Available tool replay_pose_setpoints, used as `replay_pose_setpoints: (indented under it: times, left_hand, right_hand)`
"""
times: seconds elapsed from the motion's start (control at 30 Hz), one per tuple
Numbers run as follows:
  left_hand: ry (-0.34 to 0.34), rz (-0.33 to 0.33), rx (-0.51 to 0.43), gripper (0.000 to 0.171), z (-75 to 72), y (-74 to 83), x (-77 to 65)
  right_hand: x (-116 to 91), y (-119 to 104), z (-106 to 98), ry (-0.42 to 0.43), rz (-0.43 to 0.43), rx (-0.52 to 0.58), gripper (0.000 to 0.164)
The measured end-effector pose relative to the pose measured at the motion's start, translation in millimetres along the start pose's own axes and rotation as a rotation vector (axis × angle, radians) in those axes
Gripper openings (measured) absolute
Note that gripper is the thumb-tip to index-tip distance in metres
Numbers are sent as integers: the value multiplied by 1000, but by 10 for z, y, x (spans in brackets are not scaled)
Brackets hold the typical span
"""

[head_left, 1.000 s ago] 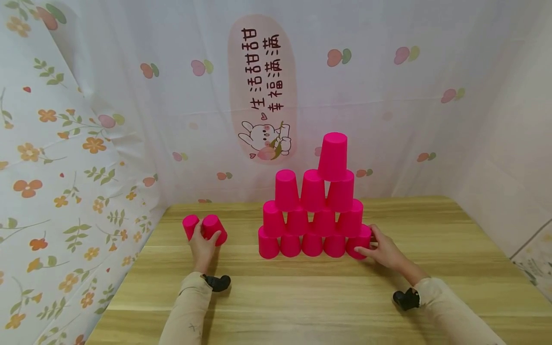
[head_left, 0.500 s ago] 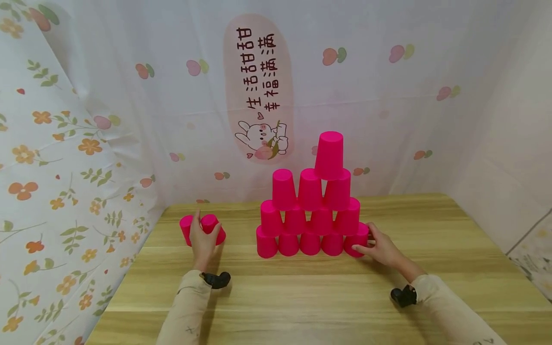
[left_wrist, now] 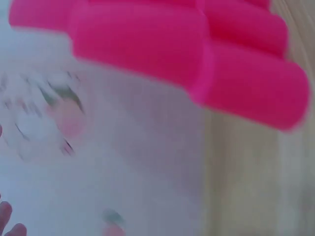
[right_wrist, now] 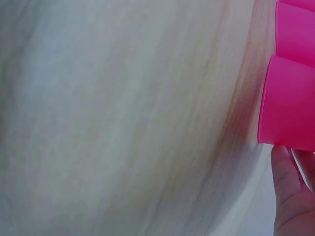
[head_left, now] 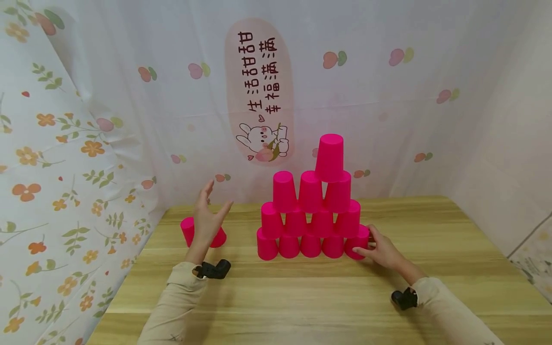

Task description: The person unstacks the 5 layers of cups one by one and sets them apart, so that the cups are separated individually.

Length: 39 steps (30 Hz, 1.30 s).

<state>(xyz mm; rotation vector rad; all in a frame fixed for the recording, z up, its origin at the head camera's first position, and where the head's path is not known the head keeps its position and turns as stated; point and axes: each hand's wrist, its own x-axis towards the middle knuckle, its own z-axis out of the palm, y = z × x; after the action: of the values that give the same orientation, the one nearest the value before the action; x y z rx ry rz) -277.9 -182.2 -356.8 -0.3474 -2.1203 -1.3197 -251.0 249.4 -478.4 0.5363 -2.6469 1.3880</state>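
Observation:
Upside-down pink plastic cups form a stepped stack on the table. A top cup stands over the right part of a row of three, above two longer rows. At the stack's lower right, my right hand holds the end cup, thumb in front and fingers behind; its fingertips meet that cup's side in the right wrist view. My left hand is raised with fingers spread, holding nothing. Behind it two more pink cups, one left and one right, are partly hidden. Left fingertips show at the left wrist view's edge.
The wooden table ends at a white patterned curtain behind the stack. A flowered cloth hangs on the left. Black wrist devices sit on both arms, the left one and the right one.
My left hand has come off the two cups at the left and risen, its fingers spreading apart. The right hand has stayed at the end cup, and the stack stands as before.

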Motion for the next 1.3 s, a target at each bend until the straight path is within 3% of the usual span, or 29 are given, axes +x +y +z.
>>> replay_pose_setpoints:
  times: [0.23, 0.3, 0.6, 0.67, 1.0, 1.1, 1.3]
  left_hand:
    - [-174, 48, -119, 61, 55, 850, 128]
    - [-219, 70, -131, 61, 95, 1019, 171]
    - [-332, 243, -91, 64, 512, 1140, 442]
    - [-351, 255, -106, 64, 601, 1196, 470]
    - [-411, 115, -315, 64, 981, 1423, 636]
    - [-446, 107, -317, 65, 1083, 1477, 669]
    - [-543, 13, -292, 72, 1251, 1611, 673]
  right_hand:
    - [4, 3, -2, -9, 5, 10, 52]
    - [6, 13, 1, -5, 4, 11, 52]
    - [5, -9, -5, -9, 3, 13, 52]
    - [-2, -67, -10, -8, -1, 6, 51]
    - [-51, -400, -46, -9, 9, -10, 46]
    - [-54, -402, -46, -16, 13, -4, 47]
    - [-50, -391, -49, -16, 12, -13, 47]
